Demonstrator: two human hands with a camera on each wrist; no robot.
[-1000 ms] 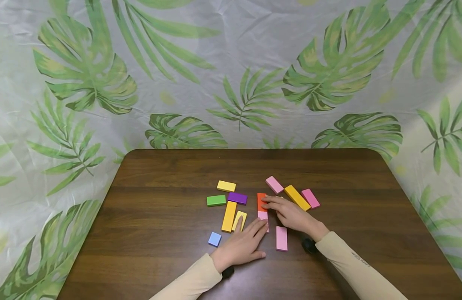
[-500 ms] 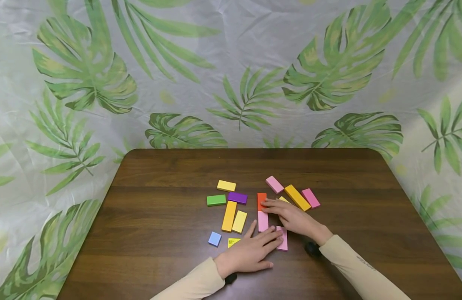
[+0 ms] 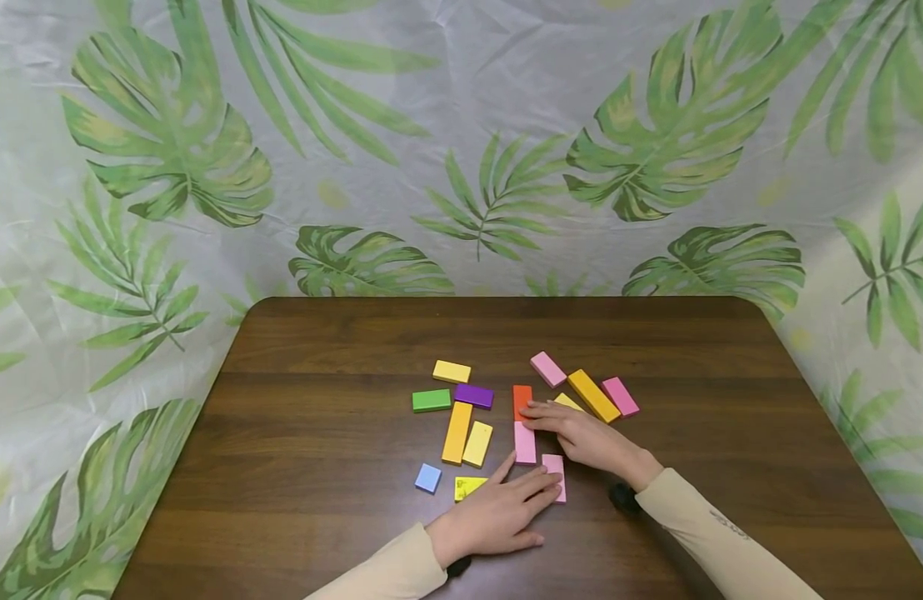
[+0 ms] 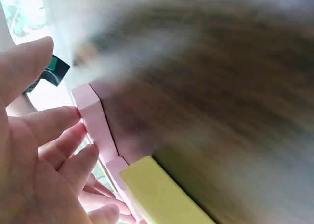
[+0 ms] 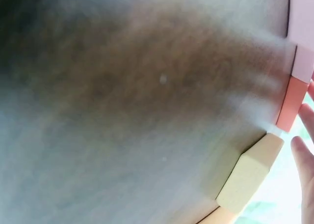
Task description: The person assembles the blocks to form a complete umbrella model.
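My left hand [image 3: 495, 512] lies low over the table, its outstretched fingertips on the nearest pink block [image 3: 556, 492]. Just up and left of that block is another pink block [image 3: 525, 443], lined up end to end with a red block [image 3: 521, 400]. My right hand [image 3: 585, 435] reaches in from the right, fingertips at the red block where it meets the pink one. Beside the left wrist is a bright yellow block [image 3: 467, 487], partly covered. In the left wrist view, extended fingers touch the side of a pink block [image 4: 98, 123].
Left of the red block lie orange [image 3: 457, 433], pale yellow [image 3: 478, 443], purple [image 3: 474, 396], green [image 3: 431, 401] and blue [image 3: 427, 477] blocks. Past the right hand are an orange block [image 3: 593, 396], a dark pink one [image 3: 621, 397] and a light pink one [image 3: 547, 369].
My left hand has left the upper pink block, moved right and toward me, and slid the nearest pink block slightly left. The bright yellow block has come into sight. My right hand has barely shifted.
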